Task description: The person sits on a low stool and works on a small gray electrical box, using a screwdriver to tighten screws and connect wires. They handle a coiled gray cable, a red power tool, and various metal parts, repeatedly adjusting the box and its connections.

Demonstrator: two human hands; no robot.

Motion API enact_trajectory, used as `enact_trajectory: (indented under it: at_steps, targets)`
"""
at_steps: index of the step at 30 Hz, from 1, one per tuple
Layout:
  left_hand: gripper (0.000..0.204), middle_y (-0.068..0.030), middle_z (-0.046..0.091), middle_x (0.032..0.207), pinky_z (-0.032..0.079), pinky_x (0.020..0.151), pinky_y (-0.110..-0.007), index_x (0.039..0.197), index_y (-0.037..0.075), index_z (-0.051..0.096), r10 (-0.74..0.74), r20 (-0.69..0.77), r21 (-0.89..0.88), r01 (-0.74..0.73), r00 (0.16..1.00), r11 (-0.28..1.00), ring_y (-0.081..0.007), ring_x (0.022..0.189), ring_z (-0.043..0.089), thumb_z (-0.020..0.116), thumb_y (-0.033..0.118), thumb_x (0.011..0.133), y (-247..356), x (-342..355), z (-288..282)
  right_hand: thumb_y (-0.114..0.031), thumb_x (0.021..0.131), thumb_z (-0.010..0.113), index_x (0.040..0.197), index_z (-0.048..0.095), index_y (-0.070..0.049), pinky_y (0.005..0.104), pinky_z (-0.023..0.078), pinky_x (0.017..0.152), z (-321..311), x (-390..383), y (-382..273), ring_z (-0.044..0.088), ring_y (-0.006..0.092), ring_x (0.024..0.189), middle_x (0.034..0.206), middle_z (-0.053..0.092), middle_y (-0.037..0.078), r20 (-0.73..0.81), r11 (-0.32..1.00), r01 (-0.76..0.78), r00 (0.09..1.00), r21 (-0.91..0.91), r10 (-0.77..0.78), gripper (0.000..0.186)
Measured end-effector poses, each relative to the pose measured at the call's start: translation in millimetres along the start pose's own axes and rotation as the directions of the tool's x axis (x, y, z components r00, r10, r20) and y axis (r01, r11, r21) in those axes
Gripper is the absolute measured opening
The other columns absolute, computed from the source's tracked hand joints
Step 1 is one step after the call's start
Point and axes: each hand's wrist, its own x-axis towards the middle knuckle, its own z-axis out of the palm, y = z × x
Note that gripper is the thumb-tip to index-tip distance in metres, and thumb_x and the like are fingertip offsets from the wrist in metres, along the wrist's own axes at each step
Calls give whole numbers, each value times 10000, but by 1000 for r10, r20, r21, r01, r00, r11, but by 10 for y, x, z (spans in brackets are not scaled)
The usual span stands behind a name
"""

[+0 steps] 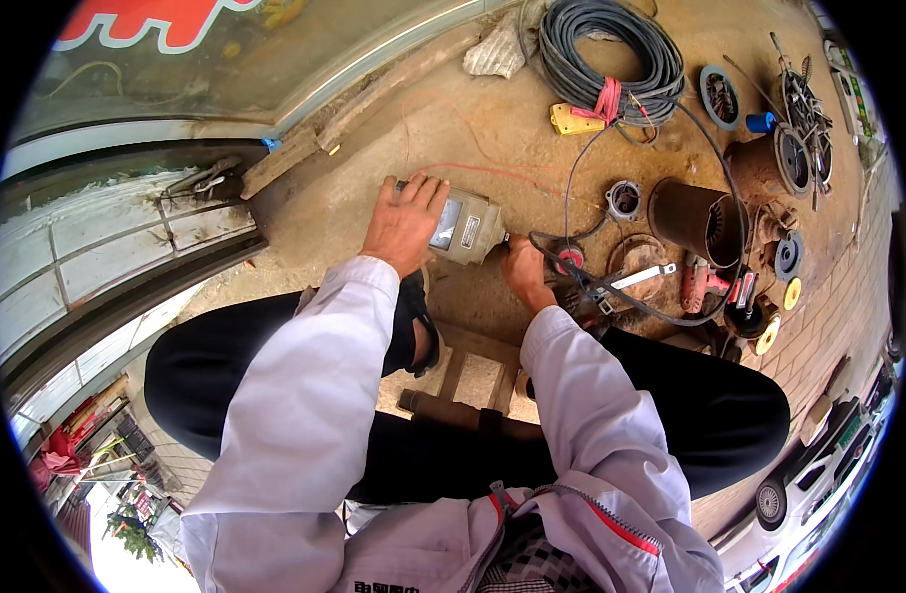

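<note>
A grey-beige, box-shaped meter (480, 219) with a glass window and a label lies on the ground in front of me. My left hand (406, 222) rests across its left part, fingers together and bent over the casing, covering some of the window. At the meter's right end, my right hand (525, 269) is closed around a small dark part that looks like a crank handle; the fingers mostly hide it. Thin red wires (492, 172) run over the ground just beyond the meter.
Far right lie a coiled black cable (611, 61) and a yellow power strip (575, 120). Right of my hand are a rusty motor housing (692, 219), a red power drill (696, 286) and scattered motor parts. A wooden stool (463, 371) stands between my legs; a doorframe (127, 287) borders the left.
</note>
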Motion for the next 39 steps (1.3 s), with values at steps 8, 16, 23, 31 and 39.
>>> enact_trajectory:
  at_steps: [8,16,23,31,39]
  targets:
    - [1138,-92,472,1516,274,1170,-557,1523,75,388,-2,-10,7,2,1000,1000,-245,1448,391,944,378,577,-3,-8,-8,-28,773,600,971,660,-4,547,520,794,54,15,80,642,498,948,921,661,308,-11,997,33,999,71,-33,208]
    - [1096,-90,477,1502,273,1167,-568,1506,69,410,4,-20,2,-4,1000,1000,-245,1439,395,938,364,593,10,-7,-30,-38,800,589,1094,686,-51,522,524,858,144,60,196,635,491,1019,1010,670,298,25,991,-5,1000,137,1,310]
    - [1021,-83,491,1475,287,1162,-574,1468,60,459,21,-79,3,-20,997,1000,-238,1419,407,929,343,608,-1,22,2,-38,834,626,1024,736,-30,461,547,782,134,-2,223,707,390,867,889,709,245,197,991,-33,980,131,6,220]
    - [1054,-94,485,1497,285,1166,-560,1489,63,435,-9,-73,-59,5,997,998,-248,1439,393,936,288,590,-18,-13,58,-70,860,682,965,746,64,340,530,621,-1146,-4,-682,674,165,652,719,701,124,569,931,-223,822,288,21,181]
    - [1139,-92,453,1533,270,1182,-556,1526,81,389,-14,-21,-41,13,1000,999,-243,1462,371,948,342,569,-34,-33,68,-72,851,691,980,745,3,446,538,743,-934,366,-535,695,414,832,851,692,262,15,973,129,991,189,-134,159]
